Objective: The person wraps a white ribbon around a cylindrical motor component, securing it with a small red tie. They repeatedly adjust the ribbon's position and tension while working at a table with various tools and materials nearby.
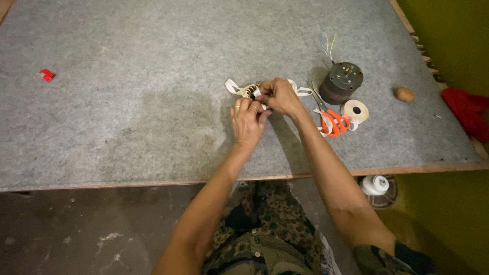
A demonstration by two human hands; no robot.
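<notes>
Both my hands meet over the middle of the grey felt-covered table [127, 117]. My left hand [246, 119], with rings on two fingers, and my right hand [280, 95] together grip a small dark wound part [254, 91] wrapped in white tape. Loops of white tape strip [233, 87] trail out to the left of it and another loop [301, 91] to the right. Much of the part is hidden under my fingers.
Right of my hands lie orange-handled scissors [335, 122], a roll of white tape [355, 110] and a dark round motor [341, 81] with coloured wires. A small brown lump [404, 94] and red cloth [466, 109] sit far right. A red scrap [47, 75] lies far left.
</notes>
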